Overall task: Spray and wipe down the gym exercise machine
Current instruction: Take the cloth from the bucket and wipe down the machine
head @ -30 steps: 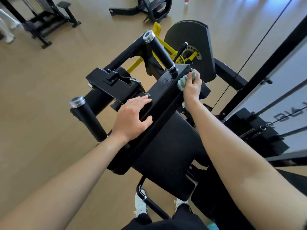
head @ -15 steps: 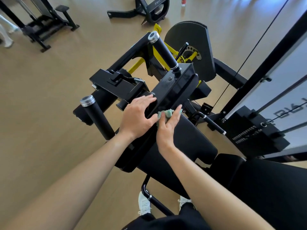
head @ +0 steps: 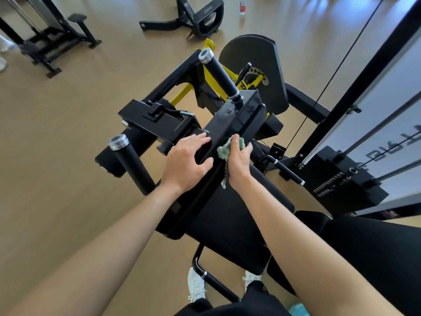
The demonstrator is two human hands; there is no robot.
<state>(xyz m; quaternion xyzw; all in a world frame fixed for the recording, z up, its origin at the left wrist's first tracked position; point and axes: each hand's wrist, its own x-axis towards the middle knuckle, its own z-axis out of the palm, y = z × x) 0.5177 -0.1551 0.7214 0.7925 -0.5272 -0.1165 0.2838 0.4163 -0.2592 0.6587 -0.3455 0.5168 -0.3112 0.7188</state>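
A black gym machine with yellow parts fills the middle of the view. Its glossy black top beam (head: 237, 112) runs diagonally between two black grip handles, one at the far end (head: 219, 73) and one at the near left (head: 132, 164). My left hand (head: 185, 164) lies flat on the beam with the fingers spread. My right hand (head: 239, 161) presses a crumpled green cloth (head: 227, 150) against the beam's right edge, close beside the left hand. A black pad (head: 230, 222) slopes down below the beam.
The weight stack (head: 341, 181) and upright frame posts stand to the right, with a cable running up. Other black machines (head: 52, 35) sit on the tan floor at the back. A small bottle (head: 242, 5) stands on the floor far away. My white shoes (head: 196, 285) show below.
My right hand slid the cloth from the far end of the beam back toward me, next to the left hand, then slightly forward again. The left hand stayed in place.
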